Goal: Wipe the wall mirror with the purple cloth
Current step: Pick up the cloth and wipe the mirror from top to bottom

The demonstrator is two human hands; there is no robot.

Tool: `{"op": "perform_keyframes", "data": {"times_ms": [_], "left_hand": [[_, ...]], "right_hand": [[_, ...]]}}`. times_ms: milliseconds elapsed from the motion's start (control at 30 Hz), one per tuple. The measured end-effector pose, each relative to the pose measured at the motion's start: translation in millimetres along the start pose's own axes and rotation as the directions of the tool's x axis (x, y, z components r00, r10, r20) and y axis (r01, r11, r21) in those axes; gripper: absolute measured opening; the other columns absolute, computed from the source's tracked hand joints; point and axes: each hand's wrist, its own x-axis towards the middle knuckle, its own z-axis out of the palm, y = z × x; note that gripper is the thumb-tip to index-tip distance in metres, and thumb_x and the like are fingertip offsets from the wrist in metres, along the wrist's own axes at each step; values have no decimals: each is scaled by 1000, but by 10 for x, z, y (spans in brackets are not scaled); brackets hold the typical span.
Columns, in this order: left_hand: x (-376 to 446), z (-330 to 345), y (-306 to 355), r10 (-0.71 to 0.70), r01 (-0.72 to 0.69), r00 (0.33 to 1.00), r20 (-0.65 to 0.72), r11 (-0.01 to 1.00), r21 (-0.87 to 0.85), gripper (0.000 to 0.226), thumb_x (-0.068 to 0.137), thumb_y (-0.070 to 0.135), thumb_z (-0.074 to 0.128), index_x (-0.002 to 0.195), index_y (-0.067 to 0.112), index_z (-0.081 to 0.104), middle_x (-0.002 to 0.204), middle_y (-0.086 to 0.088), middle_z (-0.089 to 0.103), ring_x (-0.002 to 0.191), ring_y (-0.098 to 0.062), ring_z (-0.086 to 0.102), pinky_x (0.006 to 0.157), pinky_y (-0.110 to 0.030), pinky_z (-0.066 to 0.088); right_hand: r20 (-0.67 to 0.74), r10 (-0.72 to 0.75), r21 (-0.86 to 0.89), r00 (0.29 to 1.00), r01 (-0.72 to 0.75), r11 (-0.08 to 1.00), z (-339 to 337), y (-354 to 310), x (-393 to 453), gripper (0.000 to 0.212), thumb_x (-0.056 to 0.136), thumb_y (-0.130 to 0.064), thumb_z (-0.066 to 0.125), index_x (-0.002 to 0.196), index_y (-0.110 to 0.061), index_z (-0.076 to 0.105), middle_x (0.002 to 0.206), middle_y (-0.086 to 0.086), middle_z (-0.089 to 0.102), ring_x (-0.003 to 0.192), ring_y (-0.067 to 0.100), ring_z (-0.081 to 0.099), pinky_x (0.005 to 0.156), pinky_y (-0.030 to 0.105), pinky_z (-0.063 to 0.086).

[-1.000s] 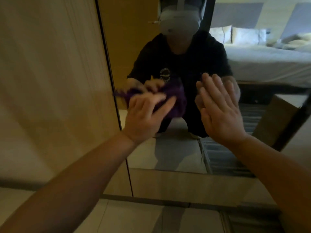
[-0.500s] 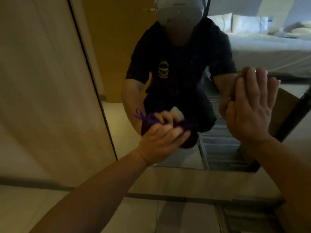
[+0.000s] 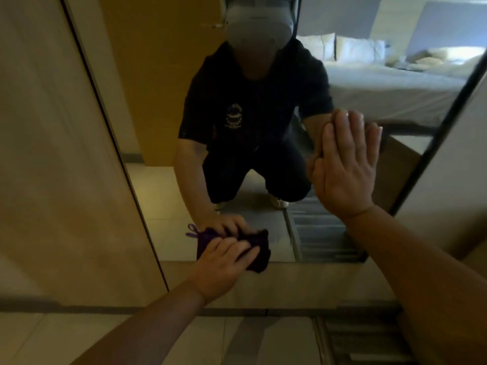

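Cloth: the purple cloth (image 3: 259,248) sat bunched against the glass at the very bottom of the mirror (image 3: 163,196), part of it hanging over the lower edge onto the wooden panel (image 3: 303,283) below.
Left hand: the left hand (image 3: 224,262) lay on top of the cloth, fingers (image 3: 238,246) curled loosely over it and pressing it to the glass rather than pinching it tight.
Right hand: the right hand (image 3: 345,167) was spread flat and open, holding nothing, palm toward the glass on the right side; it looked to be touching the mirror, meeting its own reflection.
Risk, smudges: a bare palm on the glass would likely leave prints, so that patch would need another pass.
Risk, missed strip: with the cloth half off the edge, the bottom strip of glass could be skipped, or dirt pushed into the seam with the panel.
Risk, slipping cloth: the hold looked light; a quick sweep might let the bunched cloth roll out from under the fingers and drop to the floor (image 3: 79,338).
Risk, uneven wipe: a wadded cloth touches little glass at once, so streaks seemed likely.
Risk, balance: the reflection showed the person crouched low and leaning in; too much weight on the flat hand could strain the glass.
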Motion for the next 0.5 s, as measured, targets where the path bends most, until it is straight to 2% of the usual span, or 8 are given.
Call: {"op": "perform_keyframes", "data": {"times_ms": [100,200,267,333,400,500], "left_hand": [[898,-479,-203,-123,122,950,-286,992,-20,35,97,10,61,130,18,60,118,-4,51,97,-29,56,80,-42,43],[1847,-1000,-465,-112,156,862,-494,986,50,32,94,12,67,126,18,68,116,-7,59,99,-31,60,83,-44,46],[2311,-1203,-602,-86,176,839,-537,977,119,30,94,12,65,124,18,70,112,-9,67,100,-31,63,83,-43,46],[2527,-1208,-614,-63,195,845,-531,961,197,30,95,13,63,123,21,70,110,-7,69,99,-29,64,83,-42,46],[2471,-1014,-507,2,163,853,-522,949,270,32,94,14,65,123,24,70,111,-4,69,97,-27,65,81,-39,46],[2001,-552,-244,111,37,875,-470,955,295,34,91,17,70,125,23,69,114,-1,67,98,-25,64,80,-38,46]], "right_hand": [[60,1,53,998,-4,999,-106,-6,7,54,103,-26,40,152,-8,27,159,12,21,150,26,7,120,55,7],[68,15,179,998,-27,983,-307,91,-17,50,103,-22,37,150,-6,30,157,19,27,149,30,14,120,58,12],[64,72,177,995,-83,981,-409,230,-90,52,103,-23,34,151,-6,26,156,21,25,149,35,14,116,65,16],[87,115,105,990,-124,987,-418,388,-210,51,106,-28,29,151,-4,25,155,25,25,146,42,17,113,69,18],[129,126,49,984,-134,990,-349,500,-331,53,107,-32,28,152,-4,23,157,25,23,147,41,14,114,69,15],[42,98,16,994,-99,995,-186,560,-391,56,106,-34,32,154,-8,21,157,19,21,150,31,9,115,65,14]]}}
